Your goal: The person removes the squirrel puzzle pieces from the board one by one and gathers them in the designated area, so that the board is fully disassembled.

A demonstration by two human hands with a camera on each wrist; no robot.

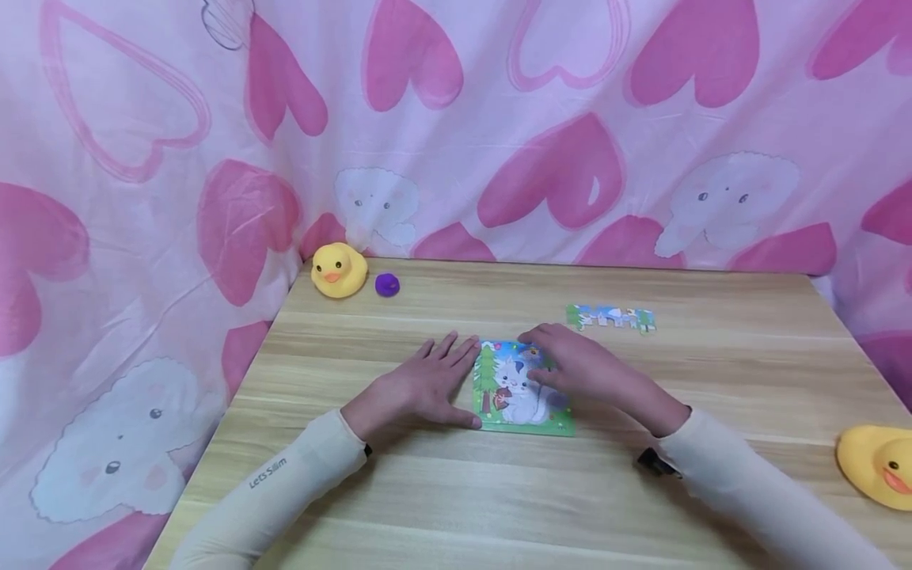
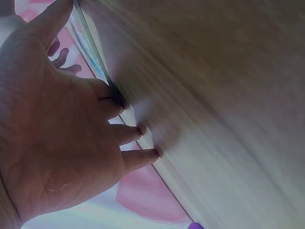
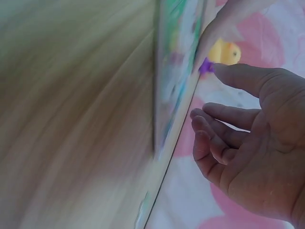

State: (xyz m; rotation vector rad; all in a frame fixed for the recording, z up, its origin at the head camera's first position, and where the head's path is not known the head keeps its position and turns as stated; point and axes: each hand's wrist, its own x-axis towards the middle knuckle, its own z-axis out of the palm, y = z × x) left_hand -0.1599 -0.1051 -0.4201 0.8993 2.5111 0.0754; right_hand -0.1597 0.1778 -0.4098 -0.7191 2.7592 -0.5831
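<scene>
A square picture puzzle point(image 1: 523, 408) lies flat on the table, printed with a white squirrel holding an acorn beside green trees. At its left edge rests my left hand point(image 1: 431, 384), fingers spread, with the index fingertip by the upper corner and the thumb by the lower one. The left wrist view shows that hand's point(image 2: 66, 133) fingertips on the wood along the puzzle's edge point(image 2: 88, 47). Above the puzzle's right part is my right hand point(image 1: 580, 364), covering its upper right area. In the right wrist view this hand's point(image 3: 257, 138) fingers are loosely bent with nothing between them.
Behind the right hand lies a strip of joined puzzle pieces point(image 1: 613, 317) with a jagged front edge. A yellow duck point(image 1: 340, 271) and a small purple duck point(image 1: 387, 285) stand at the back left. Another yellow duck point(image 1: 872, 467) sits at the right. A pink heart-print curtain point(image 1: 456, 198) hangs behind the wooden table point(image 1: 442, 507).
</scene>
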